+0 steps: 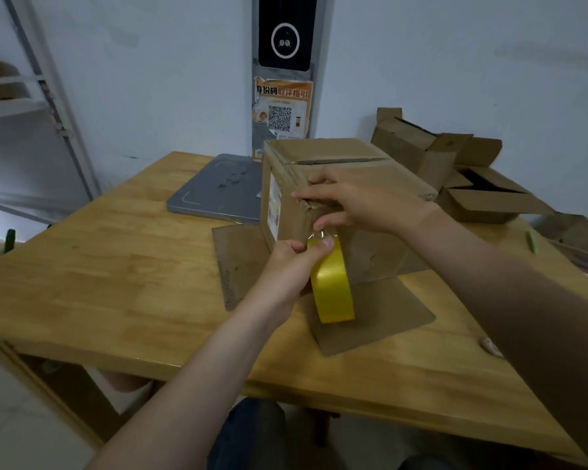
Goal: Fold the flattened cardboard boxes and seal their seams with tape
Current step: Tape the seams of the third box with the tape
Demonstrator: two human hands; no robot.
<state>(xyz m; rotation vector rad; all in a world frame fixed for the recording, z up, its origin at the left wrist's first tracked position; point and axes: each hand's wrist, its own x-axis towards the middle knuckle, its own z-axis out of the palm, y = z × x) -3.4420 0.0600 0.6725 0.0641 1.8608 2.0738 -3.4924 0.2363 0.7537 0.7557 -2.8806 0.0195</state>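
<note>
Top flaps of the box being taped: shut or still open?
Shut. The box has its top flaps lying flat, meeting at a taped seam. Its lower flaps are spread out on the table.

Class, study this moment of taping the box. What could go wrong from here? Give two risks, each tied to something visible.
1. The box stands on splayed lower flaps, steadied only by the right hand. If the left hand pulls on the tape roll, the box could tip or slide.
2. The strip looks crumpled at the box edge, so the seal there may be weak.
</note>
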